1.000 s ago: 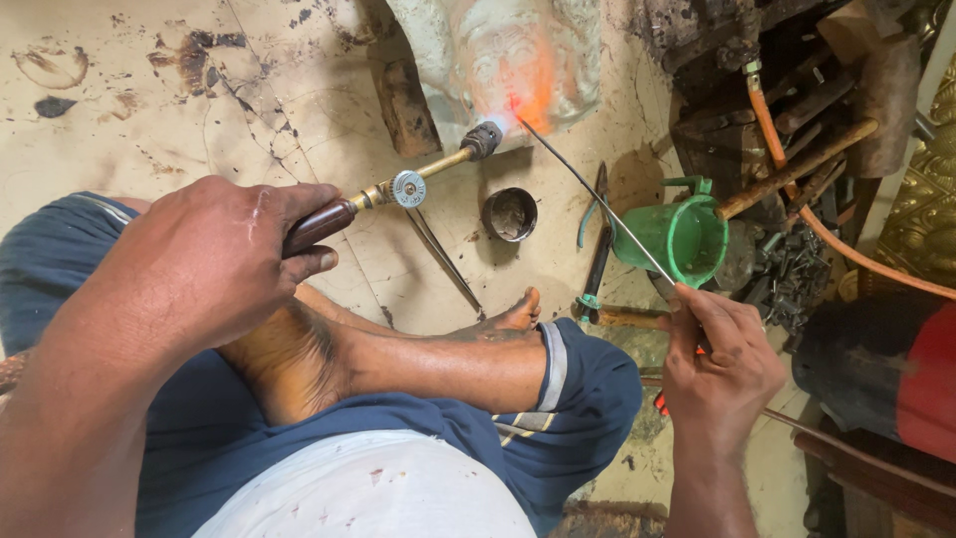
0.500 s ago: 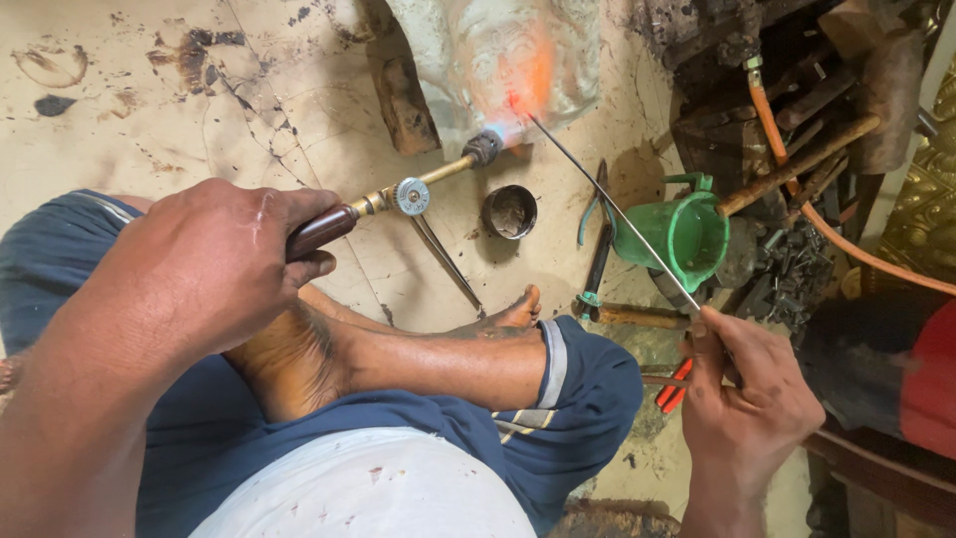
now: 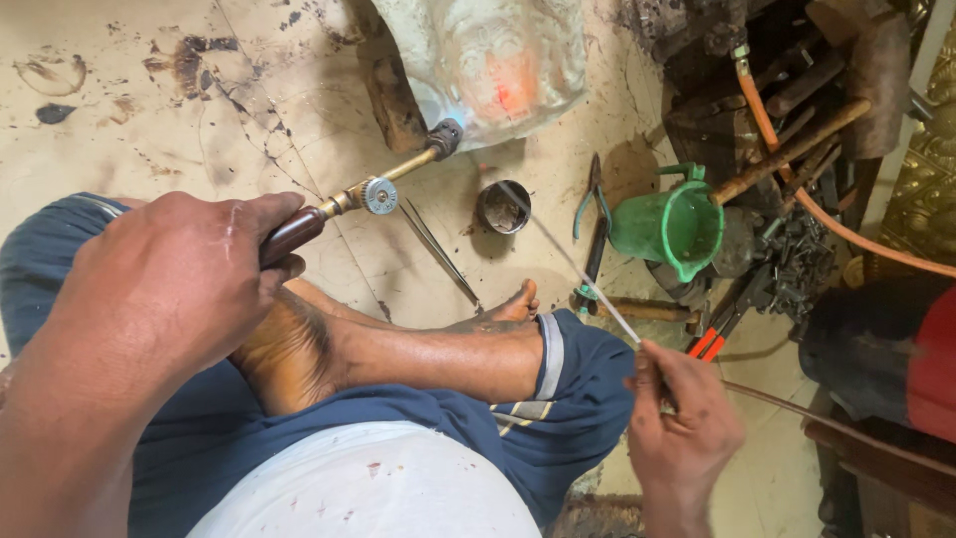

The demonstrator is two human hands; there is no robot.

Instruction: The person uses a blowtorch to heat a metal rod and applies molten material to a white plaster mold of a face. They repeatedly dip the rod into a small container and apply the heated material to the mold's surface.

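- Head view, looking down at my lap: two hands, well apart. My left hand at the left of the frame is clamped round the dark wooden handle of one torch; my right hand at the lower right pinches one thin filler rod between its fingertips.
- One torch: brass tube with a round silver knob midway and a dark nozzle, slanting up and right toward the metal piece at the top centre.
- One metal piece: pale grey-green, rounded, with an orange-red glow on its lower face, just beyond the nozzle.
- One rod: a fine silvery wire running from my right fingertips up and left, its tip near the glowing spot.
- On the floor, stained cream: one small round tin, one pair of tweezers, one pair of pliers with greenish handles, one green plastic cup.
- One orange hose curves through the dark tool pile at the upper right.
- My bare foot lies crossed in the centre, blue trousers around it.
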